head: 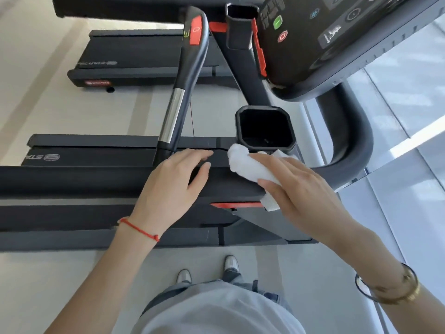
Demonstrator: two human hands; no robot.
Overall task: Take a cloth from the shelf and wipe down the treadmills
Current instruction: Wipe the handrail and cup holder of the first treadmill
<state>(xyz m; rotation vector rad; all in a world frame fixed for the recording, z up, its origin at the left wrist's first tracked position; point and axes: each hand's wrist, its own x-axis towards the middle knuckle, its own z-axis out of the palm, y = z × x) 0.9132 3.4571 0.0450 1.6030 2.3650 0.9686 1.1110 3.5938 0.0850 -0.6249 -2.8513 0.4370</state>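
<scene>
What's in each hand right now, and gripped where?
Right hand holds the bunched white cloth around its middle, against the black treadmill handrail. Left hand holds nothing, resting flat on it.

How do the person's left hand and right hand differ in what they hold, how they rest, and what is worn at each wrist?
The right hand grips a white cloth against the handrail; the left hand holds nothing. The left hand lies flat with its fingers spread; the right hand curls round the cloth. The left wrist has a red string, the right a gold bangle. Both rest on the same handrail.
</scene>
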